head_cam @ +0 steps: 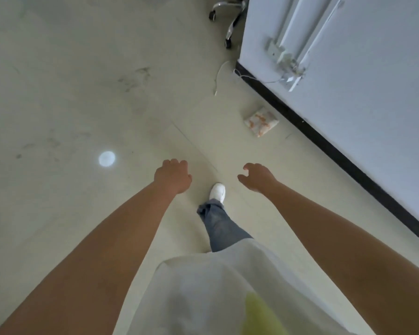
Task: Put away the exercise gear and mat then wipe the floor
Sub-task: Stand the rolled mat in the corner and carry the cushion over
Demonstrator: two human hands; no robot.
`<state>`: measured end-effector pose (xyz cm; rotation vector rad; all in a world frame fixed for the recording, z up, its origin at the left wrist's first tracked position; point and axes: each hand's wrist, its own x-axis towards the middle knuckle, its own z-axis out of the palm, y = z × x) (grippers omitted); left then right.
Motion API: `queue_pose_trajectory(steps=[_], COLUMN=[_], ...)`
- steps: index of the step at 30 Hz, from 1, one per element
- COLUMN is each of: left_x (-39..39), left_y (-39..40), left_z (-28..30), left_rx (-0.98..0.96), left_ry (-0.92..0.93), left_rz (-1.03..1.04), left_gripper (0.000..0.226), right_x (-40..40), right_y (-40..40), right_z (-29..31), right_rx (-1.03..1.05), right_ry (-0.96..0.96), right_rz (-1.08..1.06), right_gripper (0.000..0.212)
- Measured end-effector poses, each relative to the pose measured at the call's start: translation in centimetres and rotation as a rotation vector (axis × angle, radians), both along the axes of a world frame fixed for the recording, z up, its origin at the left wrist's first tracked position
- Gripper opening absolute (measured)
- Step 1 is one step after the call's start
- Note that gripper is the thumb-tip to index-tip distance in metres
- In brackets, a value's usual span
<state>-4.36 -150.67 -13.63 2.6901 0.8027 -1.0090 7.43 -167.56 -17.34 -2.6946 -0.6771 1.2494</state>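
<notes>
The floor (pixel 87 97) is pale and shiny, with dark smudges on it and a round bright spot of light (pixel 106 159). A folded cloth (pixel 261 121) with orange marks lies on the floor, just beside the black strip (pixel 324 141) that runs along the bottom of the wall (pixel 373 105). No exercise gear and no mat can be seen in this view.

The person stands on the floor, well apart from the cloth, with both bare arms held out in front. The left hand (pixel 173 175) is farther from the cloth. Its fingers are curled under loosely and it holds nothing. The right hand (pixel 257 176) is nearer to the cloth but does not touch it. Its fingers are a little bent and spread, and it holds nothing too.

Between the two hands, lower down, a white shoe (pixel 217 191) rests on the floor. Above the shoe is a blue jeans leg (pixel 221 226), and the person wears a white shirt (pixel 215 286) with a yellow-green patch on it.

Past the cloth, farther from the person, a thin white cord (pixel 217 78) lies on the floor near the wall's corner. A small pale fitting (pixel 284 60) with loose wires sticks out from the wall. Beyond the cord, the shiny legs and black wheels of a chair base (pixel 228 18) stand on the floor.
</notes>
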Motion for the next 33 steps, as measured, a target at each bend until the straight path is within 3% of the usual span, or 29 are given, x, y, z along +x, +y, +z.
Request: queue_pose_trajectory(steps=[10,18,26,33], left_x=[21.3,36.1,47.1,51.8], left_y=[11.6,17.7,20.2,18.5], left_z=[-1.2,-6.1,-16.4,-32.2], left_rx=[0.004,-0.067,-0.099,-0.112], left_ry=[0.041,0.112,0.206,0.242], left_rz=[-0.334,-0.601,-0.799,-0.860], left_gripper=[0.043,0.039,0.039,0.037], right_x=[16.4,26.1,31.2,35.4], right_y=[13.4,17.4,19.1,19.0], right_z=[-1.8,-5.2,-14.9,-30.7], right_rx=[-0.004,-0.097,-0.179,-0.203], right_ry=[0.053,0.078,0.140,0.139], right_rz=[-0.205,-0.466,-0.826,-0.911], right_gripper=[0.046,0.042,0.038,0.034])
